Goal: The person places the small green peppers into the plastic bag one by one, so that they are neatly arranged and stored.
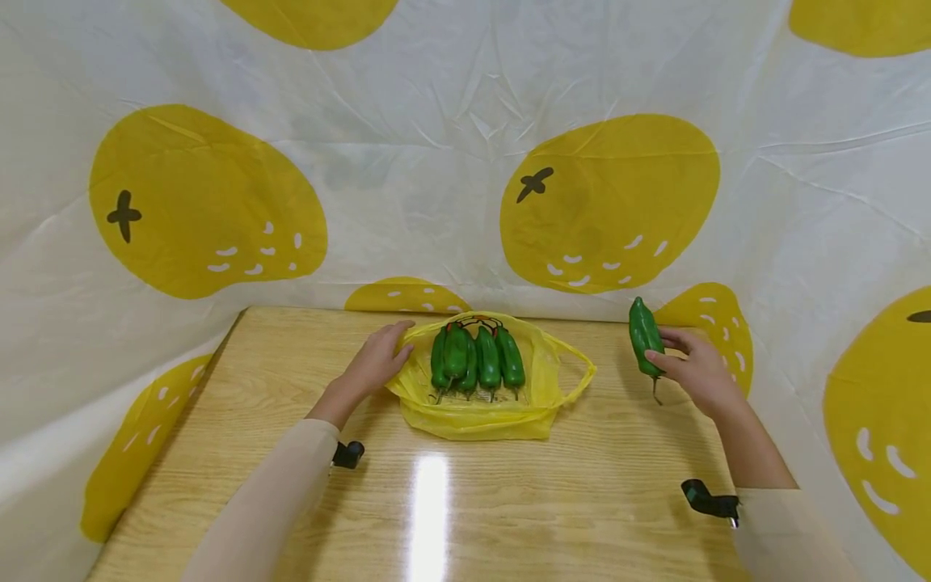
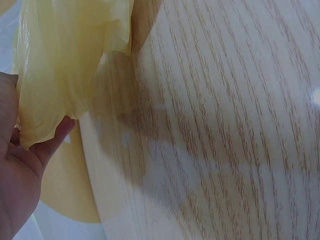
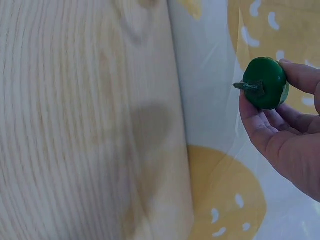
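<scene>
Nearest the head camera, two beige sleeves (image 1: 269, 493) run forward over the wooden surface (image 1: 436, 501), each with a small black wrist mount.

Left hand (image 1: 374, 360): rests on the left rim of the yellow plastic bag (image 1: 473, 416). The left wrist view shows its fingers (image 2: 52, 137) pinching a fold of the bag film (image 2: 65, 70).

Right hand (image 1: 698, 368): holds one green pepper (image 1: 644, 335) clear of the surface, thumb and fingers curled round its lower half. Its long axis is near upright, tip up, stem down. In the right wrist view the pepper (image 3: 267, 85) is seen end-on, stem toward the lens.

Governing relation: the held pepper lies well to the right of the bag, with bare surface and the right bag handle (image 1: 578, 376) between them. The bag lies between the hands, touching the left one. The peppers in the bag (image 1: 476, 356) lie side by side, long axes pointing away from the person, stems toward the person.

Limits of view:
- The exact count of bagged peppers is hard to make out; they overlap.
- The red-black item at the far ends of the bagged peppers cannot be identified.
- Neither wrist view shows the bag's contents.
</scene>
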